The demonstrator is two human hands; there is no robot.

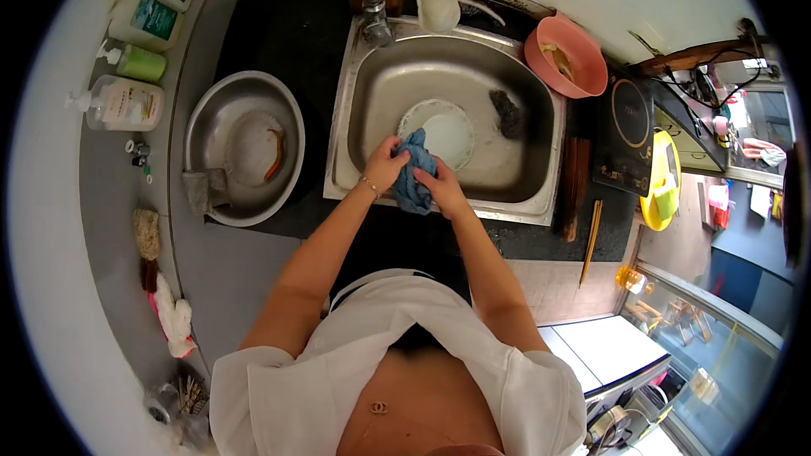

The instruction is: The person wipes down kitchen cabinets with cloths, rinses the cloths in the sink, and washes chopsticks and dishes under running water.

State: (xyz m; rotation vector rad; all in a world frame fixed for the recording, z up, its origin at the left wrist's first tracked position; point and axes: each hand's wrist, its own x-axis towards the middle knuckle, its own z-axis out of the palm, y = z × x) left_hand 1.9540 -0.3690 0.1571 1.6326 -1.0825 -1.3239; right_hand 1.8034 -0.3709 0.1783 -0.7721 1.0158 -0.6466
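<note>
A crumpled blue cloth (412, 176) is bunched between my two hands over the front edge of the metal sink (372, 93). My left hand (386, 165) grips the cloth's left side, and my right hand (443, 186) is closed on its right side. Just beyond the cloth, a pale plate or shallow bowl (449, 133) lies on the sink bottom, partly hidden by the cloth and my hands. A dark scouring pad (505, 113) rests toward the right inside the sink.
Left of the sink stands a metal basin (197, 122) with a grey cloth (199, 192) over its rim. A pink bowl (541, 38) sits at the sink's back right corner. The faucet (377, 27) rises behind. Chopsticks (592, 241) and an induction cooker (623, 139) lie to the right.
</note>
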